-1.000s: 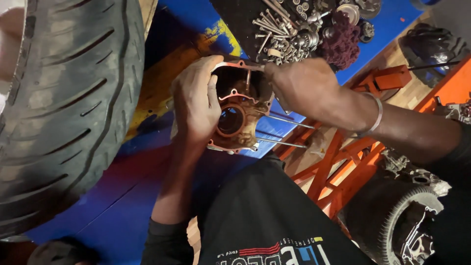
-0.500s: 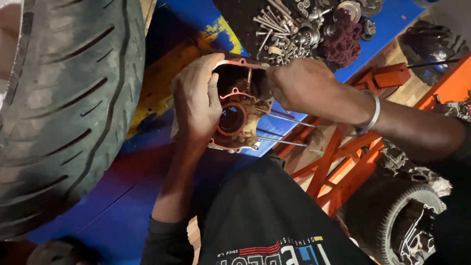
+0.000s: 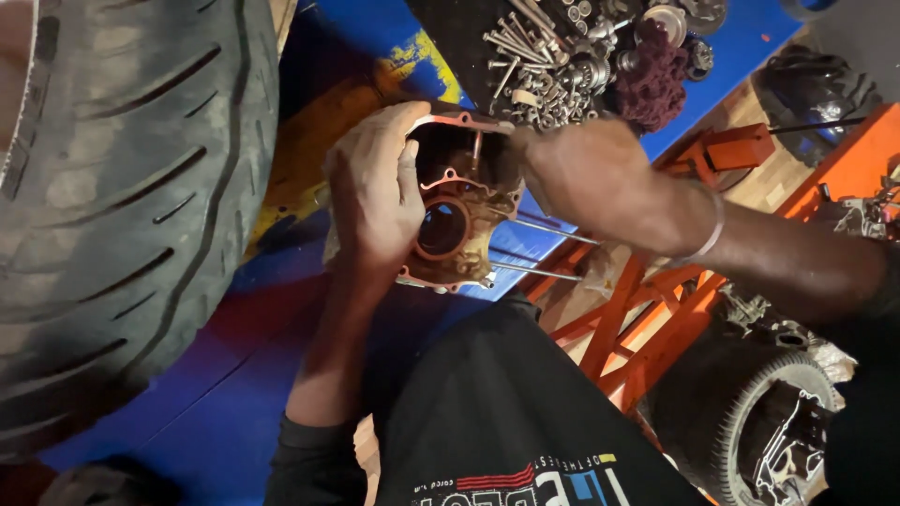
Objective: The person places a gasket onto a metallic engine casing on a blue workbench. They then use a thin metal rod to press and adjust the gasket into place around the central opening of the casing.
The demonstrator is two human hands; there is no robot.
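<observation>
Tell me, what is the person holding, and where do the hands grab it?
An orange-edged metal engine casing. The left hand grips its left side; the right hand is at its upper right corner, and its grip there is hidden.

Big tyre (image 3: 122,215) hard left, bolt pile (image 3: 553,66) ahead, orange frame (image 3: 647,309) right.

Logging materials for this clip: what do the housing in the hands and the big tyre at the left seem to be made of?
The housing looks like cast metal, dull and grimy, with an orange-red edge that may be sealant or a gasket. The tyre looks like matte black rubber, with grooved, dusty tread.
</observation>
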